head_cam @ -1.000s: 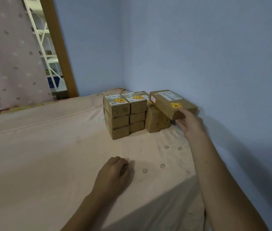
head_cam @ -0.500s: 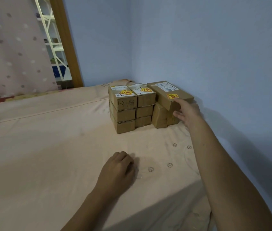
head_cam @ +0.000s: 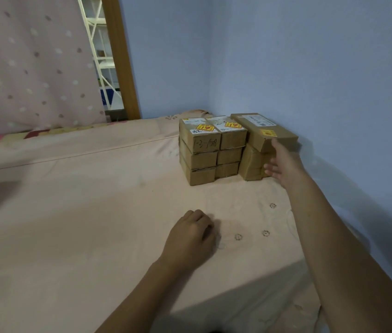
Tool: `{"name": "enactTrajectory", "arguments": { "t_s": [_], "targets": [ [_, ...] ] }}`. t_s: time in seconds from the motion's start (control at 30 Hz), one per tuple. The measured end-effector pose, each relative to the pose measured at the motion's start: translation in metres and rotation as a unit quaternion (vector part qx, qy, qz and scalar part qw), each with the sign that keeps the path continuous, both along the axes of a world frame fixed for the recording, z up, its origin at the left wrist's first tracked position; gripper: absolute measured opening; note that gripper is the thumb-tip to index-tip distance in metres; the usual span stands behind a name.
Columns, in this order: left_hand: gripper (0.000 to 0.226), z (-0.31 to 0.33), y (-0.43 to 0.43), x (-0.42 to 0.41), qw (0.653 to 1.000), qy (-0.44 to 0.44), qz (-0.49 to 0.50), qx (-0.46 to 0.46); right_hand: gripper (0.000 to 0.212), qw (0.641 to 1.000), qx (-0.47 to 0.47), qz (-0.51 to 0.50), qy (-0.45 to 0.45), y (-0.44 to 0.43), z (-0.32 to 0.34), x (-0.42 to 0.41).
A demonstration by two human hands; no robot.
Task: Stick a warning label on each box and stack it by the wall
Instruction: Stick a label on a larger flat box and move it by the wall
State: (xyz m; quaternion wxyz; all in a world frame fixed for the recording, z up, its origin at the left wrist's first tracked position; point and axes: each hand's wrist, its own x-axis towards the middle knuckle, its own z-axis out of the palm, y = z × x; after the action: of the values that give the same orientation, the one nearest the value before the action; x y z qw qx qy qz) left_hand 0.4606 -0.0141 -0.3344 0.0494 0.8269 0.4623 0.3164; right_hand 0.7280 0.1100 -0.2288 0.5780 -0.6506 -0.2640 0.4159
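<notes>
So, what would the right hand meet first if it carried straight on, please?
Probably the lower box under the flat labelled box; the right hand is close, perhaps touching it.

1. We see plain brown cardboard boxes (head_cam: 204,162); the top front one carries black handwriting (head_cam: 205,143) on its face.
2. The warning labels (head_cam: 205,127) on the top boxes are bright yellow with red marks.
3. The shipping labels (head_cam: 257,120) are white with dark print.
4. The bed sheet (head_cam: 82,212) is pale peach-pink, scattered with small grey-brown flower motifs (head_cam: 238,236).
5. The wall (head_cam: 310,68) is a plain light blue.
6. The curtain (head_cam: 29,68) is dusty pink, dotted in grey and white.
7. The door frame (head_cam: 120,56) is warm brown wood, and the rack (head_cam: 94,39) is white.
</notes>
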Motion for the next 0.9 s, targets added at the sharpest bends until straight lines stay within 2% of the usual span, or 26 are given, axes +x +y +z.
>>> {"name": "enactTrajectory", "arguments": {
  "t_s": [0.1,0.17,0.27,0.33,0.4,0.5,0.7,0.9],
  "targets": [
    [0.024,0.005,-0.002,-0.009,0.998,-0.025,0.0,-0.054,0.052,1.0,-0.005,-0.007,-0.023,-0.016,-0.011,-0.014],
    [0.028,0.009,-0.005,-0.017,0.998,-0.016,-0.005,-0.058,0.043,0.999,0.002,0.001,-0.046,-0.032,-0.013,-0.027],
    [0.027,0.019,-0.01,-0.038,0.999,-0.015,0.012,-0.045,0.029,0.99,0.028,0.011,-0.141,-0.066,-0.012,-0.057],
    [0.025,0.029,-0.012,-0.058,0.999,-0.014,0.034,-0.025,0.023,0.958,0.068,0.015,-0.277,-0.088,-0.011,-0.084],
    [0.027,0.043,-0.014,-0.083,0.998,0.003,0.058,0.0,0.016,0.907,0.139,0.057,-0.394,-0.106,-0.008,-0.118],
    [0.031,0.068,-0.022,-0.13,0.994,0.035,0.1,0.021,0.023,0.829,0.217,0.162,-0.489,-0.117,-0.003,-0.174],
    [0.037,0.115,-0.056,-0.242,0.972,0.077,0.213,0.064,0.045,0.745,0.237,0.289,-0.552,-0.129,0.03,-0.29],
    [0.035,0.147,-0.116,-0.368,0.932,0.115,0.335,0.078,0.045,0.689,0.282,0.36,-0.562,-0.146,0.062,-0.414]
  ]
}}
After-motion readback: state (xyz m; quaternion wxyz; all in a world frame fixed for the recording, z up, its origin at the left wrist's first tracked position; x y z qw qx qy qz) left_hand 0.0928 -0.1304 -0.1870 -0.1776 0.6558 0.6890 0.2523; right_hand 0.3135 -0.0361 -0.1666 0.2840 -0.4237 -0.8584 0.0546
